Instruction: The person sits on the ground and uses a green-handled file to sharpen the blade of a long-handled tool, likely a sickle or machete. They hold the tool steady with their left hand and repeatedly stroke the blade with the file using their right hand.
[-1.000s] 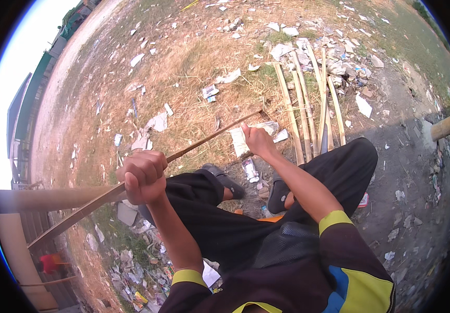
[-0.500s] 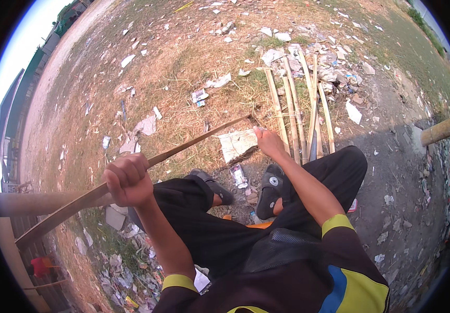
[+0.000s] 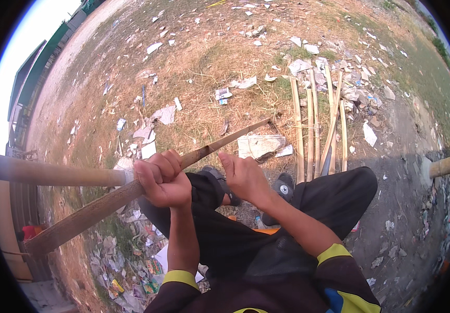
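Observation:
My left hand (image 3: 165,177) is closed around a long flat bamboo strip (image 3: 94,206). The strip slants from the lower left up to a narrow far end near the middle of the view. A dark patch marks it just beyond my left fist. My right hand (image 3: 246,178) is closed close to the near side of the strip, over my shoes; whatever its fingers grip is hidden. Several pale split bamboo strips (image 3: 297,130) lie on the ground to the right, pointing away from me.
A thick round pole (image 3: 58,171) juts in at left, and another pole end (image 3: 444,166) at right. Paper scraps and litter (image 3: 256,146) are scattered over dry grass. My bent legs (image 3: 334,203) frame the near ground. A green fence (image 3: 37,78) stands far left.
My right hand has moved back along the strip, from its far end toward my left hand. My left hand appears farther right, still gripping the strip. The whole view has shifted somewhat.

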Action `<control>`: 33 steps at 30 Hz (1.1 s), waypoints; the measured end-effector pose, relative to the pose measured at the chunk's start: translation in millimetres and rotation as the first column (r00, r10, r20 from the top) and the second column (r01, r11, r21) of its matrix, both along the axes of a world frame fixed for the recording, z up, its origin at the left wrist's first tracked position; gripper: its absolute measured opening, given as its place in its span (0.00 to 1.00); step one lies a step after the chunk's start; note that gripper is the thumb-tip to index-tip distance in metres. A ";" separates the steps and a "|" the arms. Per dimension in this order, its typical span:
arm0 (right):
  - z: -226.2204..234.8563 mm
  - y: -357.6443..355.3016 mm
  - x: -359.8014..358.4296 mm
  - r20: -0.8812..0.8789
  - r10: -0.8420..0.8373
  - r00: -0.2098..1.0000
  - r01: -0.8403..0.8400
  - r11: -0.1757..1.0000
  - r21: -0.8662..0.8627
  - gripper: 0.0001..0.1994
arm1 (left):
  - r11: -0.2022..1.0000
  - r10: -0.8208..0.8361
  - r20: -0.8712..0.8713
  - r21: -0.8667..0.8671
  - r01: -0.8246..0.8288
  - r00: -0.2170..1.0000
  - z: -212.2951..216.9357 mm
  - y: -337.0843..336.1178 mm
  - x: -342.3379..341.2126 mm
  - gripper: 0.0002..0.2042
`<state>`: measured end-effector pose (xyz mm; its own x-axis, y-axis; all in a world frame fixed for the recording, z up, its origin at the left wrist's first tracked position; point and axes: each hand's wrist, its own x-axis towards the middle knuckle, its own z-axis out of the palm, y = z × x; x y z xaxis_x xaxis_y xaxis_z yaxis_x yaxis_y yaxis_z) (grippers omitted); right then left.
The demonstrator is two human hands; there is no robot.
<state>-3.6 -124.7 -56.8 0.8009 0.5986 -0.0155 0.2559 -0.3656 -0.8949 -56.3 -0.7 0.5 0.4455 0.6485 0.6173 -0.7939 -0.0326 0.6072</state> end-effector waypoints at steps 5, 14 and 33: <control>-17.0 8.8 6.8 0.140 0.001 0.990 0.027 0.980 -0.196 0.27 | 0.995 0.040 -0.023 -0.095 -0.042 0.999 -7.4 25.8 -4.0 0.21; -47.2 -23.5 19.9 0.013 -0.169 0.986 0.169 0.986 -0.003 0.26 | 0.963 -0.190 -0.014 0.192 0.189 0.982 -1.6 19.0 -1.0 0.19; -68.5 -25.0 11.3 0.012 -0.075 0.997 0.075 0.985 -0.158 0.30 | 0.894 -0.287 -0.032 0.351 0.280 0.957 6.7 4.7 5.0 0.21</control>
<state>7.7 -149.7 -125.3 0.8438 0.5272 -0.1006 0.2273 -0.5208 -0.8228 -51.4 3.9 7.2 0.5633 0.2385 0.7911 -0.8131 -0.0103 0.5820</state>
